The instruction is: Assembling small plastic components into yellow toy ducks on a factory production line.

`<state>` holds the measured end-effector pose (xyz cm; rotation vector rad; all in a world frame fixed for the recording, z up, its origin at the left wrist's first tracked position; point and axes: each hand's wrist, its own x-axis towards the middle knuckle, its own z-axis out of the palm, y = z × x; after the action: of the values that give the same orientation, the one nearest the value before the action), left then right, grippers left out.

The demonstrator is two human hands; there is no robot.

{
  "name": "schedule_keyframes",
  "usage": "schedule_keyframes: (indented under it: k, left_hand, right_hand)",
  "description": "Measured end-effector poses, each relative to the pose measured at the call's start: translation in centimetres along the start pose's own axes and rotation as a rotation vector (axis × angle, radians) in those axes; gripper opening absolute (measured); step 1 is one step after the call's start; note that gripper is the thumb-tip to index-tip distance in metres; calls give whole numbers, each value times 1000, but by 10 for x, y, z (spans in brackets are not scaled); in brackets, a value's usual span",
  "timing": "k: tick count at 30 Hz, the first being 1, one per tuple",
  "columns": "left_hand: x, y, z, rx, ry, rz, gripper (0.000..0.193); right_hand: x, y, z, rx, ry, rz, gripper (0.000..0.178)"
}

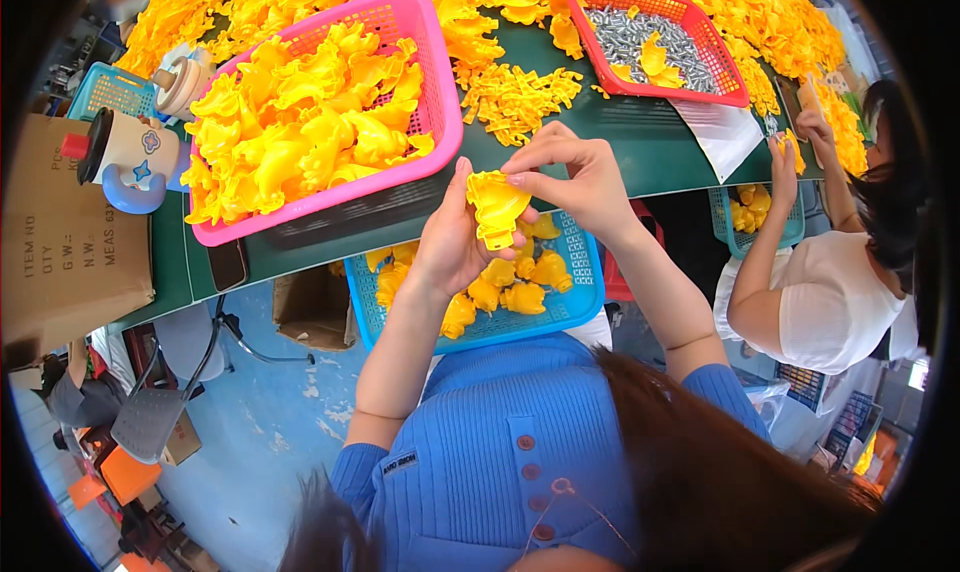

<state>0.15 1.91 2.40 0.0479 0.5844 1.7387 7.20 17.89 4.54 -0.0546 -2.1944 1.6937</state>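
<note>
We find the left hand (pixel 450 234) gripping a yellow moulded piece (pixel 497 207) above the far side of the blue basket (pixel 592 277); the right hand (pixel 582 172) pinches at its upper edge, and we cannot tell whether its fingertips hold something small. In our judgement, a slackened grip could drop the piece among the yellow parts (pixel 525 297) below. We note the pink basket (pixel 452 122) limiting room leftward; a careless elbow could knock the phone (pixel 228 265) off the green table (pixel 640 142). The red basket (pixel 738 94) stands beyond.

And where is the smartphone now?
In the head view, the smartphone lies at left, on the front edge of the green table, just below the pink plastic basket.
</note>
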Motion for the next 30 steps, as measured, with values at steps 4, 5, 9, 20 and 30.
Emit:
schedule_keyframes:
  k: [4, 5, 9, 20, 30]
  left_hand:
    - [-1, 1, 1, 5, 14, 2, 63]
    - [-1, 1, 0, 20, 25, 3, 63]
    - [0, 0, 3, 42, 63, 8, 64]
    - [1, -2, 18, 214, 125, 72, 63]
    - [2, -1, 8, 134, 141, 70, 62]
  right_hand:
    - [1, -3, -1, -51, -19, -41, 12]
    - [1, -4, -2, -100, -42, -89, 13]
    - [5, -7, -7, -156, -76, -148, 13]
    - [11, -23, -17, -365, -151, -301, 13]
    - [6, -13, -16, -271, -218, -198, 16]
